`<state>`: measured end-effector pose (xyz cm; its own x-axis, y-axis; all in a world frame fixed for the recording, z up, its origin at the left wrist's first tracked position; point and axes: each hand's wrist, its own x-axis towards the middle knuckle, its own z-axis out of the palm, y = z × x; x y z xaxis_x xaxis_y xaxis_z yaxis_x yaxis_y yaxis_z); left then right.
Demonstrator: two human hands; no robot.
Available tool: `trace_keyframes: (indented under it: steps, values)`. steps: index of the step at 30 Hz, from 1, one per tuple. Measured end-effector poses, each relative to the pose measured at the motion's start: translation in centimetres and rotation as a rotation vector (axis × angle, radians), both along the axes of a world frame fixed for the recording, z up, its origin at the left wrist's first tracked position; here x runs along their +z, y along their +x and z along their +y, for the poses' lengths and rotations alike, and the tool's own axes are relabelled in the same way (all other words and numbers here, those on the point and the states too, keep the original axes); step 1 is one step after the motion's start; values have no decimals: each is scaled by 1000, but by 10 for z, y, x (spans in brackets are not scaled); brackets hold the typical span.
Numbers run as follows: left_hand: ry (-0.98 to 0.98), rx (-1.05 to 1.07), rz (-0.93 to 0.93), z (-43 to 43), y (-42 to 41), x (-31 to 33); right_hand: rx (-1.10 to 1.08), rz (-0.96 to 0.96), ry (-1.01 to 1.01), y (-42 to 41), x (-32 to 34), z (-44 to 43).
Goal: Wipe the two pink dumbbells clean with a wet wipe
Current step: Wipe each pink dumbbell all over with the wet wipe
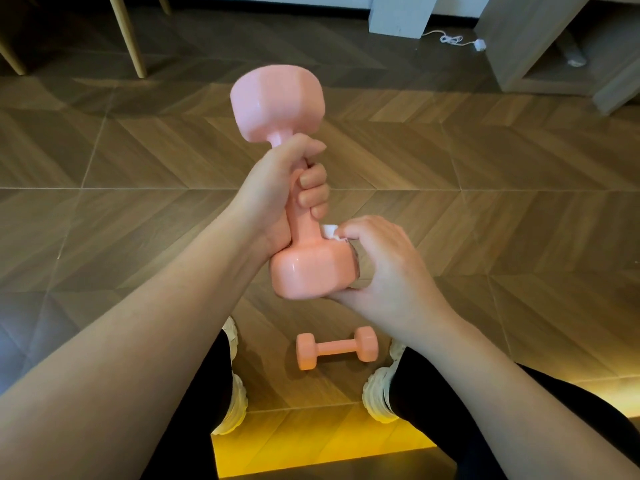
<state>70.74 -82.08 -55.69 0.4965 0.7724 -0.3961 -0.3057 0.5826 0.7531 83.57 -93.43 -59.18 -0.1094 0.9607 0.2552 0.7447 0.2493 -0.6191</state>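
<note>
Left hand closed around handle of raised pink dumbbell, held upright above floor; right hand cupped on lower head, pinching wet wipe against it; second dumbbell lying on floor between shoes. Risk, judged: glossy, possibly damp plastic slipping from one-hand grip and dropping onto second dumbbell or feet; wipe mostly hidden, may bunch and miss faces. No brand, label or writing legible.

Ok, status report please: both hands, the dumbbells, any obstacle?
Left hand gripping raised dumbbell by its handle. Right hand pressing wipe on its lower head. Second dumbbell on floor between shoes. No obstacle.
</note>
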Motion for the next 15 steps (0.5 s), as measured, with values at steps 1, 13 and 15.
trace_keyframes:
  steps: [1, 13, 15]
  values:
    - [1, -5, -21, 0, -1, 0, 30, 45, -65, 0, 1, 1]
    - [120, -76, -182, -5, -2, -3, 104, 76, -102, 9, 3, 5]
    - [177, -53, -47, -3, -2, -2, 31, -18, 21, 10, 1, 5]
